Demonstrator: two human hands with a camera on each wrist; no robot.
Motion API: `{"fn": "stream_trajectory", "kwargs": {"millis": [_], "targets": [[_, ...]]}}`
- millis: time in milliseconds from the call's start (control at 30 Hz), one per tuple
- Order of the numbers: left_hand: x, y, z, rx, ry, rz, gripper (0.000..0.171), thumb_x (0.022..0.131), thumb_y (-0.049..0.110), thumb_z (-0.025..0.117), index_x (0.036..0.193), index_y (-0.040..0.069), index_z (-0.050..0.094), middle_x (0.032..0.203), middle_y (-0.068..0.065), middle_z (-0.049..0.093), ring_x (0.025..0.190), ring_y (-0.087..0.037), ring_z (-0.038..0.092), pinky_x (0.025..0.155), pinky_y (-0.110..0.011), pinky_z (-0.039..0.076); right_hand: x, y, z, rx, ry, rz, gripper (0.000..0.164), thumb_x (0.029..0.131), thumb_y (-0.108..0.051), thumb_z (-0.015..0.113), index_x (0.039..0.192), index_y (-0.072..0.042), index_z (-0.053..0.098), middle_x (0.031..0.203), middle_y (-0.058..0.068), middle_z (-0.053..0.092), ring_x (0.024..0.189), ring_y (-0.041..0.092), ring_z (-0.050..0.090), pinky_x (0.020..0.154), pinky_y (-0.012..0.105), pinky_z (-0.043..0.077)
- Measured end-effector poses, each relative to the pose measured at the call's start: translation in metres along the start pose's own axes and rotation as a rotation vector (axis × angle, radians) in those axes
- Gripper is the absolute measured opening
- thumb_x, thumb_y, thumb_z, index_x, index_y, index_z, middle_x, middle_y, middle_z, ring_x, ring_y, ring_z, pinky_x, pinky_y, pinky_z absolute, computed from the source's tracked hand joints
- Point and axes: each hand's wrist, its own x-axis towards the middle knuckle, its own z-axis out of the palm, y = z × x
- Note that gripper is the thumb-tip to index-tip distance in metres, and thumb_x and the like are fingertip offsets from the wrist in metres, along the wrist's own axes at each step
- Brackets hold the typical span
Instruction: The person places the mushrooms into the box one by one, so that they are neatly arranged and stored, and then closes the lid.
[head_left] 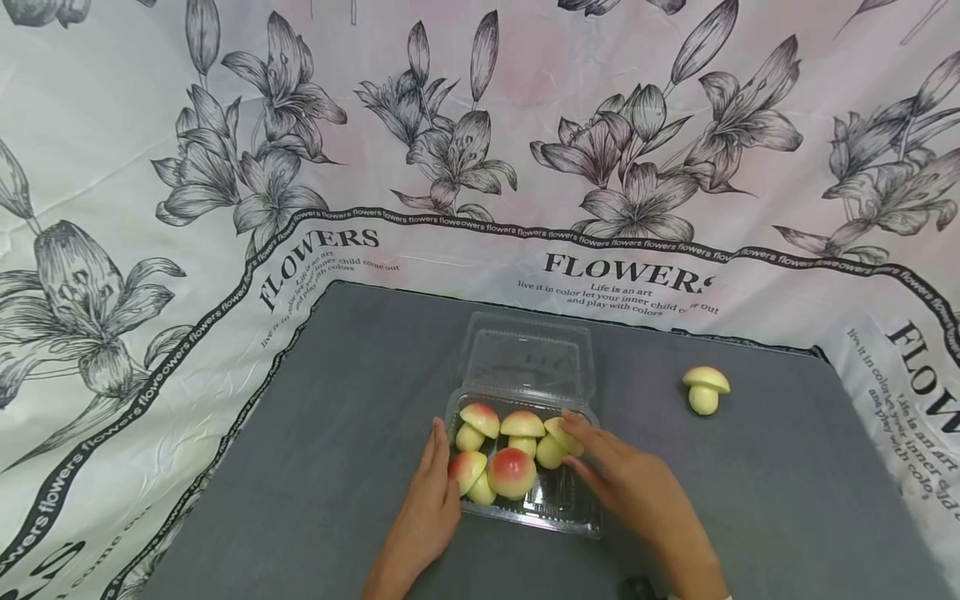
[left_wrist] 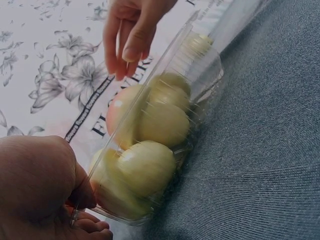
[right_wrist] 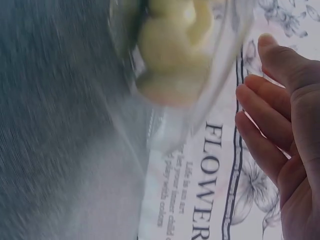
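Closest to the camera are two bare hands on either side of a clear plastic box (head_left: 555, 522), which sits on a dark gray bench (head_left: 315, 467). The left hand (head_left: 426, 507) is on the box's left side, and the left wrist view shows its thumb and fingers pinching the rim there. The right hand (head_left: 626, 473) is at the box's right side, over its back right corner, fingers loosely extended and thumb held apart from them. Both wrist views show nothing in it.

So the box has five toy-looking mushrooms in it. Back row, going left to right: a left mushroom (head_left: 478, 423) with a reddish cap, a middle mushroom (head_left: 522, 427) also blushed red, then a right mushroom (head_left: 551, 453) partly covered by the right hand's fingertips from the head camera. Front row has a tilted one (head_left: 468, 472) by the box's left wall and a red-topped one (head_left: 512, 472) just beside it. The lid (head_left: 528, 358) is flipped back flat behind the box.

There's also a loose pale yellow mushroom (head_left: 705, 390) standing upright on the bench, well to the right of the box. Past the box, a white cloth (head_left: 465, 250) with black lilies and "FLOWERS" lettering hangs behind everything.
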Motion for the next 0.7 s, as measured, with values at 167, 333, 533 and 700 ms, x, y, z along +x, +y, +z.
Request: {"fn": "stream_trajectory", "kwargs": {"millis": [167, 333, 533, 700], "targets": [[0.000, 0.000, 0.001, 0.001, -0.001, 0.002, 0.071, 0.105, -0.002, 0.042, 0.168, -0.003, 0.009, 0.177, -0.019, 0.006, 0.161, -0.030, 0.013, 0.123, -0.059, 0.026, -0.002, 0.013, -0.009, -0.014, 0.023, 0.023, 0.056, 0.112, -0.050, 0.041, 0.144, -0.011, 0.065, 0.141, 0.005, 0.070, 0.097, 0.028, 0.077, 0.065, 0.041, 0.060], [-0.001, 0.000, 0.001, -0.001, 0.000, 0.005, 0.071, 0.105, -0.003, 0.042, 0.168, -0.003, 0.008, 0.176, -0.019, 0.006, 0.161, -0.030, 0.013, 0.123, -0.059, 0.026, -0.004, 0.024, -0.017, -0.037, 0.022, 0.075, 0.053, 0.111, -0.051, 0.046, 0.145, -0.014, 0.064, 0.144, 0.002, 0.068, 0.102, 0.029, 0.076, 0.066, 0.045, 0.060], [0.000, 0.000, 0.000, 0.000, -0.002, 0.003, 0.073, 0.105, -0.004, 0.042, 0.168, -0.001, 0.007, 0.176, -0.019, 0.006, 0.160, -0.030, 0.013, 0.123, -0.059, 0.026, -0.004, 0.035, -0.028, -0.063, 0.023, 0.131, 0.060, 0.094, -0.022, 0.079, 0.150, -0.015, 0.060, 0.146, 0.005, 0.066, 0.090, 0.033, 0.077, 0.063, 0.049, 0.059], [0.000, 0.001, 0.000, 0.001, -0.002, -0.001, 0.072, 0.105, -0.004, 0.042, 0.168, -0.002, 0.008, 0.176, -0.019, 0.007, 0.160, -0.030, 0.013, 0.123, -0.059, 0.026, -0.004, 0.044, -0.037, -0.103, 0.057, 0.206, 0.074, 0.083, -0.010, 0.087, 0.151, -0.015, 0.059, 0.145, 0.009, 0.067, 0.054, 0.017, 0.061, 0.050, 0.043, 0.051]]}}
